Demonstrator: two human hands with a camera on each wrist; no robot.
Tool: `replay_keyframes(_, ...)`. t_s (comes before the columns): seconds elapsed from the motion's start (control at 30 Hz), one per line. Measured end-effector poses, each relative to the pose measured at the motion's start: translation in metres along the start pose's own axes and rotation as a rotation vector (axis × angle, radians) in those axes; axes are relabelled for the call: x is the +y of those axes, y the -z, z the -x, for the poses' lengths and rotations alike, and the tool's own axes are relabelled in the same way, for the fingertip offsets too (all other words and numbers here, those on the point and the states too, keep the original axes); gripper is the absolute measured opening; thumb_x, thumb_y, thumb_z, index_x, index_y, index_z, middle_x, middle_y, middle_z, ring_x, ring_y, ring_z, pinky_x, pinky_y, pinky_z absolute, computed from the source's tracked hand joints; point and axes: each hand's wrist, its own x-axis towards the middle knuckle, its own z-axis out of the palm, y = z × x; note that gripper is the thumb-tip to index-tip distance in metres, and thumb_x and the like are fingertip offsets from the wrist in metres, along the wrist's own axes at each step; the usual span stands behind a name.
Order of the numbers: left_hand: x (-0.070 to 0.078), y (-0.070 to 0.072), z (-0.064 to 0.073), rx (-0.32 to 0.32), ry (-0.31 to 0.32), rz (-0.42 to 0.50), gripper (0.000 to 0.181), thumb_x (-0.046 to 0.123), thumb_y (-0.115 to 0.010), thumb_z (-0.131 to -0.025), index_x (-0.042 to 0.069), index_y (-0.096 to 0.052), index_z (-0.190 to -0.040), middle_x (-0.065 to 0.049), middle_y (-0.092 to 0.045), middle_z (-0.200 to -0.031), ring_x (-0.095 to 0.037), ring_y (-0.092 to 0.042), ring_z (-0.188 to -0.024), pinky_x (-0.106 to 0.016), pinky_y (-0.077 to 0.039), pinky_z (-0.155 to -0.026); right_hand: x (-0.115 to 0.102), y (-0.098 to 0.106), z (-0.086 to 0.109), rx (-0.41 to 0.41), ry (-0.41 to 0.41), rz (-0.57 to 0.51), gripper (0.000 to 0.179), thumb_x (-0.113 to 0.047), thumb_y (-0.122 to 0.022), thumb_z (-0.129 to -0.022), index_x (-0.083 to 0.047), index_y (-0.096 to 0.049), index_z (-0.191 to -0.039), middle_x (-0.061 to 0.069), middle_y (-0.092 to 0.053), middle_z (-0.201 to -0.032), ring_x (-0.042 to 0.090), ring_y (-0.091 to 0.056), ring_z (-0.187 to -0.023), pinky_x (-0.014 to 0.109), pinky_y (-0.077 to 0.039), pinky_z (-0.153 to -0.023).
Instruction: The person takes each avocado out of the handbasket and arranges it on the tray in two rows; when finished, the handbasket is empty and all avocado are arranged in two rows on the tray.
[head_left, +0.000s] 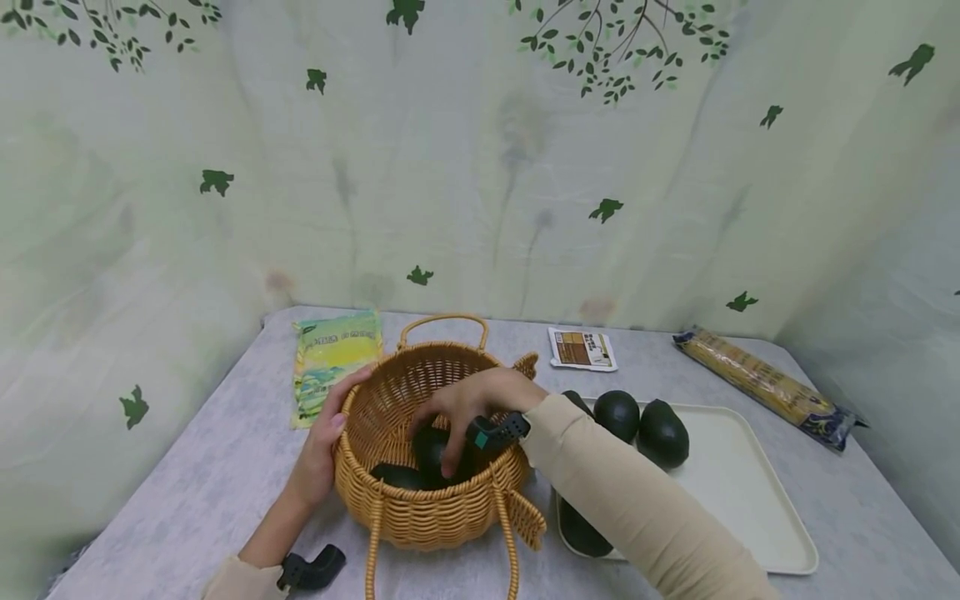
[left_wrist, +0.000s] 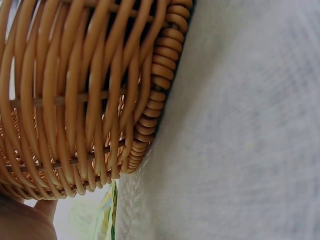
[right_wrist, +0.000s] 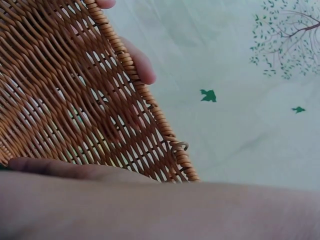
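A round wicker basket point(head_left: 431, 517) stands on the table with dark green avocados inside. My left hand point(head_left: 322, 446) rests against the basket's outer left side, its fingers extended along the rim. In the right wrist view, a fingertip point(right_wrist: 140, 62) of that hand shows above the rim. My right hand point(head_left: 468, 408) reaches down into the basket and holds an avocado point(head_left: 430, 454), with fingers bent over it. Beside that one lies another avocado point(head_left: 397, 476). The right wrist view hides the held avocado almost wholly behind the forearm.
To the right, a white tray point(head_left: 738, 492) bears several avocados point(head_left: 663, 435), partly behind my right sleeve. A yellow-green packet point(head_left: 337, 358) lies behind left, a small white packet point(head_left: 582, 349) at the back, a long gold package point(head_left: 765, 383) at far right. Handles point(head_left: 372, 542) hang in front of the basket.
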Motion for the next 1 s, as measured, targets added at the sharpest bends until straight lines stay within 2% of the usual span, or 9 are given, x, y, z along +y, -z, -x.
replay_keyframes(0.27, -0.001, 0.001, 0.000, -0.002, 0.002, 0.006, 0.055, 0.013, -0.023, -0.105, 0.000, -0.033, -0.157, 0.001, -0.040, -0.159, -0.008, -0.035, -0.147, -0.017, -0.031, -0.113, -0.001, 0.001, -0.001, 0.095, 0.053, 0.045, 0.080, -0.033, -0.086, -0.083, -0.021, -0.050, -0.154, 0.000, -0.048, -0.156, 0.015, -0.045, -0.140, 0.030, -0.041, -0.111)
replay_keyframes(0.5, -0.001, 0.000, 0.001, -0.011, 0.007, 0.021, 0.055, 0.012, -0.022, -0.105, 0.001, -0.031, -0.158, 0.000, -0.038, -0.160, -0.008, -0.033, -0.148, -0.017, -0.031, -0.113, -0.003, 0.003, 0.001, 0.170, 0.112, 0.095, 0.081, -0.036, -0.084, -0.084, -0.017, -0.049, -0.154, 0.000, -0.055, -0.151, 0.012, -0.053, -0.133, 0.026, -0.045, -0.106)
replay_keyframes(0.77, -0.002, 0.001, 0.001, -0.014, 0.030, 0.008, 0.055, 0.015, -0.022, -0.105, 0.001, -0.031, -0.158, 0.001, -0.037, -0.160, -0.008, -0.032, -0.148, -0.017, -0.031, -0.114, -0.010, 0.008, 0.021, 0.290, 0.100, 0.094, 0.077, -0.045, -0.078, -0.087, -0.020, -0.048, -0.154, -0.003, -0.049, -0.155, 0.010, -0.049, -0.136, 0.031, -0.045, -0.108)
replay_keyframes(1.0, -0.003, 0.002, 0.000, -0.025, 0.032, 0.006, 0.055, 0.015, -0.022, -0.105, 0.002, -0.030, -0.158, 0.003, -0.038, -0.160, -0.007, -0.032, -0.148, -0.017, -0.030, -0.114, -0.013, 0.006, 0.038, 0.370, 0.167, 0.089, 0.074, -0.043, -0.076, -0.089, -0.019, -0.049, -0.153, -0.002, -0.051, -0.150, 0.009, -0.053, -0.123, 0.027, -0.048, -0.096)
